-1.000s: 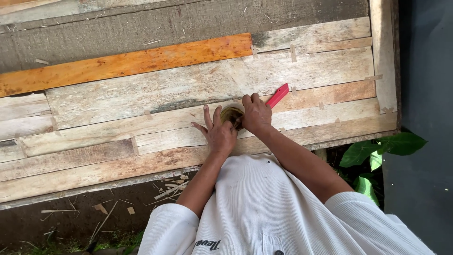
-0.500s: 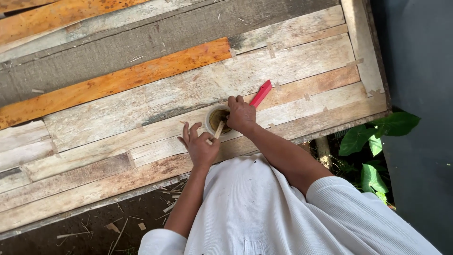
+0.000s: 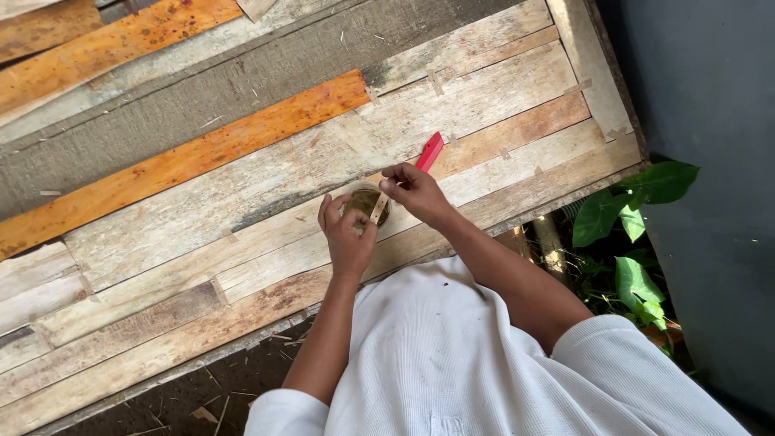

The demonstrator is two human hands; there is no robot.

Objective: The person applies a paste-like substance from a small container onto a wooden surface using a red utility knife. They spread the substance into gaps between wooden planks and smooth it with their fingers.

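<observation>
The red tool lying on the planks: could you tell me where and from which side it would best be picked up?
Probably by its free far end, from above: the red tool lies flat on the wooden planks, slanting away from the right hand, which covers its near end. Pinch across its narrow width.

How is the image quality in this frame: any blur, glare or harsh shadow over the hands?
Head view: soft, even daylight, no glare; the left hand and right hand are sharp over the small round container; the wooden planks show clear grain; the wall at right is dim.
</observation>
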